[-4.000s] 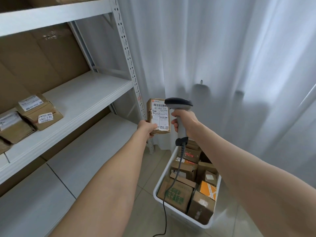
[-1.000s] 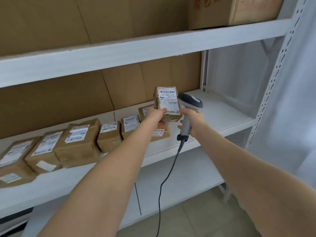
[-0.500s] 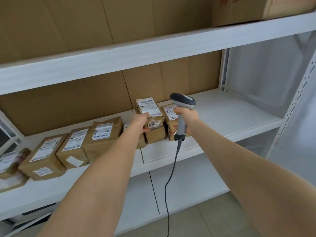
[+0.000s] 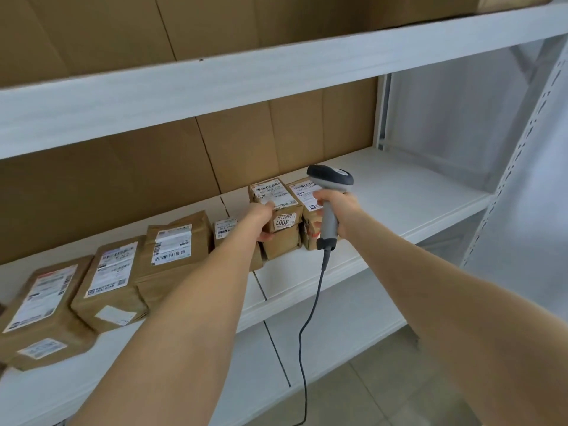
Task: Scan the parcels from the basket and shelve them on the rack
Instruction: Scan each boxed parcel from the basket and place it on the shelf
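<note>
My left hand (image 4: pixel 261 221) grips a small brown parcel (image 4: pixel 275 199) with a white barcode label on top. The parcel rests on top of another brown parcel (image 4: pixel 281 242) on the middle shelf (image 4: pixel 399 198) of the white rack. My right hand (image 4: pixel 336 210) holds a grey barcode scanner (image 4: pixel 330 182) upright just to the right of it, its cable (image 4: pixel 307 333) hanging down. A second labelled parcel (image 4: pixel 302 192) stands right behind the scanner. The basket is out of view.
A row of several brown labelled parcels (image 4: pixel 113 281) lines the shelf to the left. Brown cardboard (image 4: pixel 129 173) backs the rack. The upper shelf beam (image 4: pixel 276 72) runs overhead. A perforated upright (image 4: pixel 522 155) and white curtain stand at the right. The lower shelf (image 4: pixel 322 339) lies below.
I turned from the basket to the rack. My left hand carried the parcel down onto the parcel in the row; the scanner hand followed beside it.
</note>
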